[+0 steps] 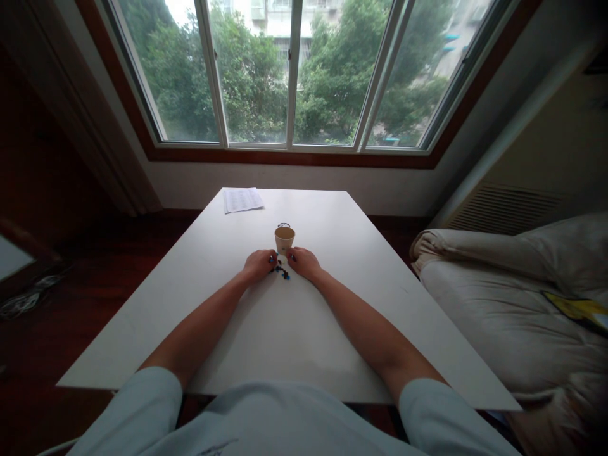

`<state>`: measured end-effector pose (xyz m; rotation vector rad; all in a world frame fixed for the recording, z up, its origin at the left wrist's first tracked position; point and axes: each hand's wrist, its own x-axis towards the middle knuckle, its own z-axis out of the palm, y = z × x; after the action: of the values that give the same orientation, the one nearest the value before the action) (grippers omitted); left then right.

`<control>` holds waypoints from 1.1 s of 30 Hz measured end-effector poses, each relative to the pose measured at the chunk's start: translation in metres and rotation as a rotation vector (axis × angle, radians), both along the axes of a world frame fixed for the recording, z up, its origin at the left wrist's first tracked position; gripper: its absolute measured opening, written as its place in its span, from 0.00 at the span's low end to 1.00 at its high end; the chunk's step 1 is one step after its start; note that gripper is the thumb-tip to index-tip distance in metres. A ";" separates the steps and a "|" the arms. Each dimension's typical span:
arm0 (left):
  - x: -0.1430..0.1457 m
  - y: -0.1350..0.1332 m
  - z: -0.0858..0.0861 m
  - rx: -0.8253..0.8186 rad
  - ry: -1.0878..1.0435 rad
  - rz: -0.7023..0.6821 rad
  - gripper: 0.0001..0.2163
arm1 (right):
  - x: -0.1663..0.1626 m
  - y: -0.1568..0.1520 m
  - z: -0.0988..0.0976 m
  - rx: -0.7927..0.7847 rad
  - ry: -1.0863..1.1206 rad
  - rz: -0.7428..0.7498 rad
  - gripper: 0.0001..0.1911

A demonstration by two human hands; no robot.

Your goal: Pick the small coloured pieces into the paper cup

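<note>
Head view, seated at a white table [285,335]. Both forearms are laid flat on the table and converge toward its middle. The left hand [259,264] is seen knuckles-up with the fingers curled inward, fingertips turned toward the right. The right hand [304,263] is held the same way, mirrored, with its fingertips turned toward the left. Between the two sets of fingertips a little scatter of small pieces [283,272] is seen on the table, dark with some blue among them; their kind is too small to be made out. Both hands are closed loosely round the edges of this scatter. A fleck of blue is noted at the tips of the left hand, but whether a piece is pinched by either hand cannot be told from this distance. A paper cup [285,239] is stood upright just beyond the pieces, on the far side from the person, centred on the gap between the hands and apart from both. The mouth is open; the contents are not visible. Just behind the cup a dark loop [284,225] is seen — touching the cup or not, it cannot be told. A sheet of paper [243,199] is laid at the far left corner of the table, well apart from the hands. Beyond the table a wide window [289,76] is filled with green trees. To the right of the table pale cushions [513,297] are piled, with a yellow item [577,310] lying on them.
</note>
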<state>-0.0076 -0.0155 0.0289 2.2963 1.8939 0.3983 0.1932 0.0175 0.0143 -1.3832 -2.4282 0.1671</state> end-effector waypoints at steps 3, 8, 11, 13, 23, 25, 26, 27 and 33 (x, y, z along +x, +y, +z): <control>0.000 0.000 0.000 0.008 -0.004 -0.007 0.10 | 0.002 0.001 0.000 -0.011 0.000 -0.027 0.10; 0.000 0.002 -0.001 0.005 0.000 -0.006 0.10 | 0.001 0.002 -0.001 -0.011 0.029 0.004 0.12; -0.001 0.002 0.000 0.018 -0.009 -0.026 0.11 | -0.001 0.002 -0.003 -0.015 0.032 0.045 0.12; -0.001 0.002 0.000 0.026 -0.012 -0.038 0.11 | -0.002 0.002 -0.003 -0.012 0.031 0.068 0.11; -0.001 0.003 -0.003 0.058 0.012 -0.066 0.10 | -0.005 0.000 0.001 0.061 0.098 0.125 0.09; -0.001 0.002 -0.003 0.069 -0.002 -0.066 0.10 | -0.005 -0.002 0.003 0.075 0.139 0.127 0.09; -0.001 0.002 -0.002 0.076 -0.011 -0.066 0.10 | -0.005 -0.003 0.004 0.076 0.160 0.126 0.09; -0.001 0.001 -0.001 0.085 -0.021 -0.065 0.10 | -0.004 -0.004 0.005 0.074 0.180 0.124 0.09; 0.000 -0.003 0.005 0.120 -0.093 -0.008 0.09 | -0.001 -0.003 0.004 0.064 0.278 0.110 0.08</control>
<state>-0.0080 -0.0182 0.0343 2.3136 1.8640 0.6219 0.1922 0.0142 0.0179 -1.1179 -2.2574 0.2859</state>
